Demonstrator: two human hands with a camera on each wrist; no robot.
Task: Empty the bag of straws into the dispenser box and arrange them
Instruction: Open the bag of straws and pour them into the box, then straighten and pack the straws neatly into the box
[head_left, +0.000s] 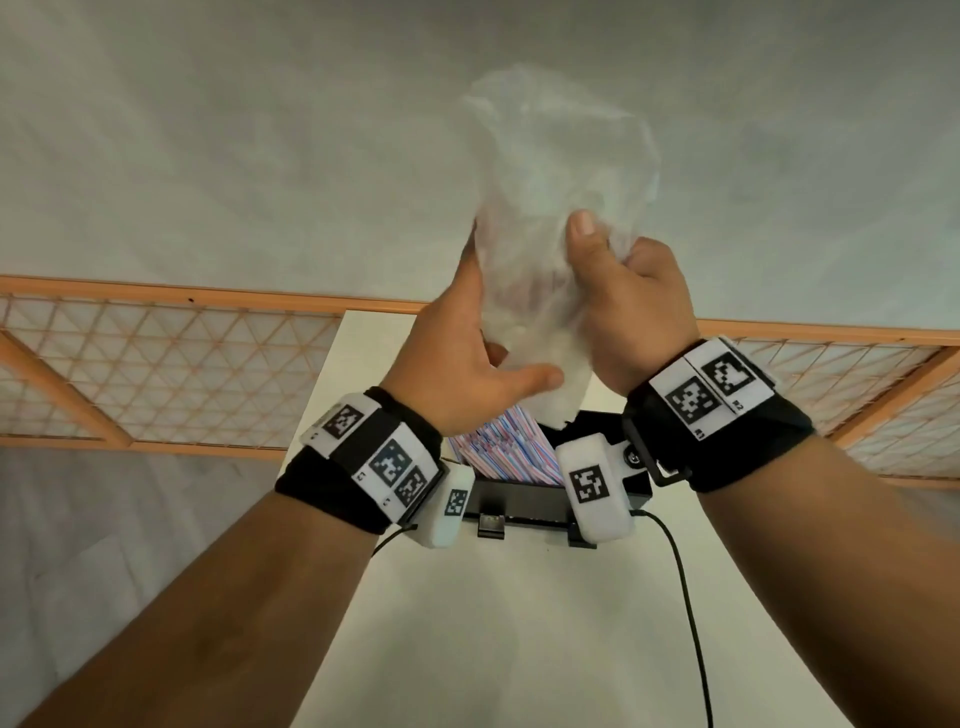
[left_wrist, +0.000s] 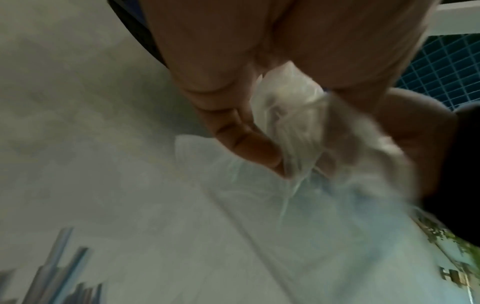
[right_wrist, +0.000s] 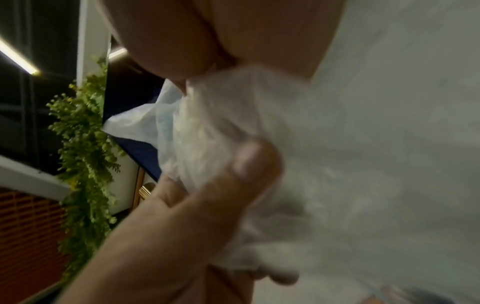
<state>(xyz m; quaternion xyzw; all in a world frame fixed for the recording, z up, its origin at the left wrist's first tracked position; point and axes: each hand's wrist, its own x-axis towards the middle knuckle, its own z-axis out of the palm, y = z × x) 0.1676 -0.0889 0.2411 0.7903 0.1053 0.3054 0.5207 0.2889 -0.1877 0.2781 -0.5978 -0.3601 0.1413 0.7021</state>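
Observation:
Both hands hold a crumpled translucent plastic bag (head_left: 545, 171) upright above the black dispenser box (head_left: 519, 499). My left hand (head_left: 488, 332) grips the bag's lower part, with the thumb pressed on its front. Higher up, my right hand (head_left: 608, 249) clenches the bag in a fist, thumb upward. Several red, white and blue striped straws (head_left: 498, 452) lie piled in the box, partly hidden by my wrists. The left wrist view shows the bag (left_wrist: 298, 115) between the fingers (left_wrist: 246, 144) and thumb. In the right wrist view the thumb (right_wrist: 249, 164) presses the bag (right_wrist: 213, 123). Whether straws are inside the bag cannot be told.
The box stands on a narrow white table (head_left: 519, 649). A black cable (head_left: 685, 597) runs from the box toward the near edge. An orange lattice fence (head_left: 171, 364) crosses behind the table. Green foliage (right_wrist: 85, 144) hangs at the left of the right wrist view.

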